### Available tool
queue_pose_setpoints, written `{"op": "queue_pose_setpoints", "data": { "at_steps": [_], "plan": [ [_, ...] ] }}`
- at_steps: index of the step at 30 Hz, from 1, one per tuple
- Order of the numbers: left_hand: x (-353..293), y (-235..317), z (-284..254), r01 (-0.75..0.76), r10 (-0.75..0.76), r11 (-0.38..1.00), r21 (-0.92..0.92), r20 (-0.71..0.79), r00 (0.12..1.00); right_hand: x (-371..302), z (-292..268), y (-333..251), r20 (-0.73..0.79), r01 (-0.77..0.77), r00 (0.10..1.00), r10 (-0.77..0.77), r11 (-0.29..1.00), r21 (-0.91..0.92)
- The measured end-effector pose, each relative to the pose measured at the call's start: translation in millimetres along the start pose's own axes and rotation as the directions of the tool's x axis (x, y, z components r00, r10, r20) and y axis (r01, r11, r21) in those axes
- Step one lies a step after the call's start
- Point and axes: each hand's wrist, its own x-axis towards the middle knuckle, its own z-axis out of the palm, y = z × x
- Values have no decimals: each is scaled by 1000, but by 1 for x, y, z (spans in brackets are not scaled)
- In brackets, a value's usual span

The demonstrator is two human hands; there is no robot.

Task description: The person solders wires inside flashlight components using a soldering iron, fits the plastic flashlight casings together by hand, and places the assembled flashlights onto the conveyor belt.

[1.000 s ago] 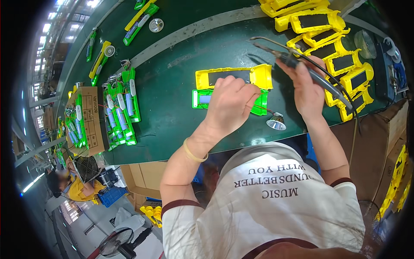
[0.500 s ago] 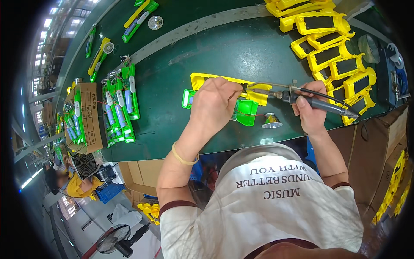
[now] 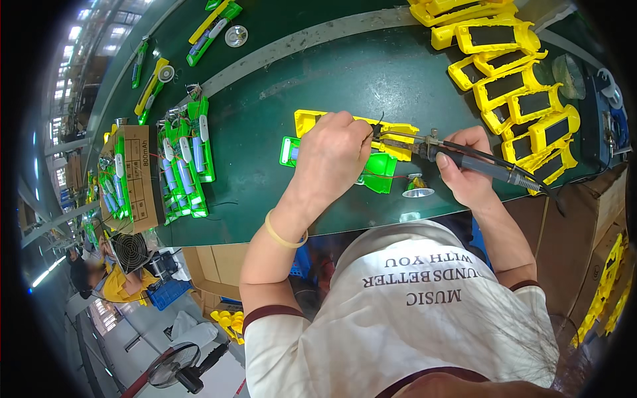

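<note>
My right hand [image 3: 470, 174] is wrapped round the black handle of a soldering iron [image 3: 479, 166], which has a thin metal feed tube along its top. The iron's tip points left into a yellow plastic housing [image 3: 396, 151] in front of me. My left hand [image 3: 336, 158] is closed in a pinch at that housing, and what its fingertips hold is hidden; a short dark wire end sticks up beside them. Under my left hand lies a green plastic housing [image 3: 379, 174] with a battery cell, partly covered. Thin wires run from it to a silver reflector cup [image 3: 418, 186].
Several yellow housings with dark panels [image 3: 504, 85] are piled at the right. On the left, green housings with battery cells [image 3: 186, 162] stand by a cardboard box [image 3: 141, 176]. More parts [image 3: 215, 33] lie beyond a grey strip. A blue-black machine [image 3: 600, 132] is far right.
The iron and my right hand have shifted slightly left and down, the handle tilting more. A dark wire end now shows above my left fingertips. My left hand has barely moved.
</note>
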Motion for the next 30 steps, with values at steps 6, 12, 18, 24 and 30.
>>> {"op": "queue_pose_setpoints", "data": {
  "at_steps": [6,12,18,24,30],
  "plan": [
    [0,-2,0,-7,7,999,40,6,1000,-6,-4,1,-34,72,997,-68,991,117],
    [0,-2,-1,7,-8,1000,12,22,1000,13,14,-19,-55,22,998,-2,927,375],
    [0,-2,0,38,-39,999,34,37,999,28,29,-21,6,-145,988,152,927,345],
    [-3,2,-3,59,-58,998,-19,52,997,25,27,-21,-9,-147,986,167,890,431],
    [-23,17,-46,411,-381,814,-410,158,911,25,23,-18,-18,-147,986,168,907,395]
  ]
}}
